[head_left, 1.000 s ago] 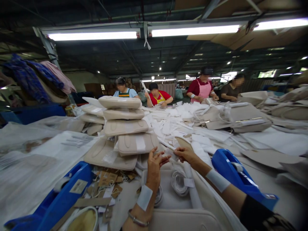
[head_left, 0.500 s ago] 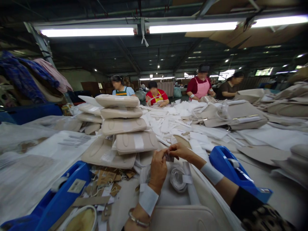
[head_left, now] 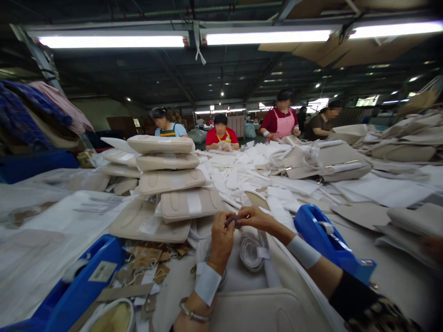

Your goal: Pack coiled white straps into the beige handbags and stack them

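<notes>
My left hand (head_left: 221,240) and my right hand (head_left: 256,218) meet in front of me, both with pinched fingers on a small dark brown strip (head_left: 233,219). What the strip is made for I cannot tell. Below them lies a beige bag (head_left: 258,306) with a coil of white-wrapped strap (head_left: 251,254) on it, held by a bit of tape. Each of my wrists has a pale band around it. Just beyond my left hand, beige padded pieces (head_left: 192,203) stand in a leaning stack.
Blue tape dispensers stand on the left (head_left: 83,281) and right (head_left: 327,244). Cardboard tags (head_left: 147,256) and a round tub (head_left: 112,316) lie at lower left. White scraps (head_left: 238,173) and beige bags (head_left: 328,161) cover the table beyond. Several people work behind it; another hand (head_left: 432,249) shows at right.
The brown strip shows more plainly between my fingers, lying more level than before. My view has turned slightly right, and a hand has appeared at the right edge.
</notes>
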The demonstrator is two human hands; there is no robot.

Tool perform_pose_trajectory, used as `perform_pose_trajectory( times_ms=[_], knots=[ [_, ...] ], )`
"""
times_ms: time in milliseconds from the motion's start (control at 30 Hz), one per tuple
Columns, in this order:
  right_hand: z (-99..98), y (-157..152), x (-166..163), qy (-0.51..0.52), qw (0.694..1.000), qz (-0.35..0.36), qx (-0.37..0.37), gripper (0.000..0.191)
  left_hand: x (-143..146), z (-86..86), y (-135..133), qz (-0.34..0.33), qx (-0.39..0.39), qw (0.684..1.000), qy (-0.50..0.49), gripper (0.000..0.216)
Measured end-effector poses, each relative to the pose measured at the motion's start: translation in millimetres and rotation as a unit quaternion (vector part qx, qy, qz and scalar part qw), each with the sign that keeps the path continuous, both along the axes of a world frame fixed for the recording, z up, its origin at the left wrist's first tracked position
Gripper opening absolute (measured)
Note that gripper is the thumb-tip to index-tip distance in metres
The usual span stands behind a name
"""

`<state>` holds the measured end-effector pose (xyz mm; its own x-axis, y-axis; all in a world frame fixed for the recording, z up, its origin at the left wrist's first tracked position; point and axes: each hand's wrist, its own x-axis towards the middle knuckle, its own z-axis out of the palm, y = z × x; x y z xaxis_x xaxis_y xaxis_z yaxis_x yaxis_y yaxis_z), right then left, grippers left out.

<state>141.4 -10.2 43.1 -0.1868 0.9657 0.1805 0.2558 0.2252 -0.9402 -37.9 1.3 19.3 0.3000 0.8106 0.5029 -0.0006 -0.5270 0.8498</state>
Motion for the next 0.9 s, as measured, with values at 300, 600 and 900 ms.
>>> perform_pose_trajectory(
  times_ms=[300, 600, 900],
  knots=[
    [2.7, -38.0, 9.6, 0.090, 0.975, -0.184, 0.082, 0.029, 3.9, -15.5, 7.0, -0.085, -0.028, 0.993, 0.074, 0.044],
    [3.2, -41.8, -2.8, 0.089, 0.963, -0.239, 0.091, 0.026, 8.3, -25.4, 9.0, -0.082, 0.008, 0.992, 0.098, 0.047],
    [-11.3, -34.6, 35.7, -0.081, 0.929, -0.361, 0.014, 0.007, -0.5, -9.1, 8.9, -0.024, 0.000, 0.996, 0.086, 0.028]
  ],
)
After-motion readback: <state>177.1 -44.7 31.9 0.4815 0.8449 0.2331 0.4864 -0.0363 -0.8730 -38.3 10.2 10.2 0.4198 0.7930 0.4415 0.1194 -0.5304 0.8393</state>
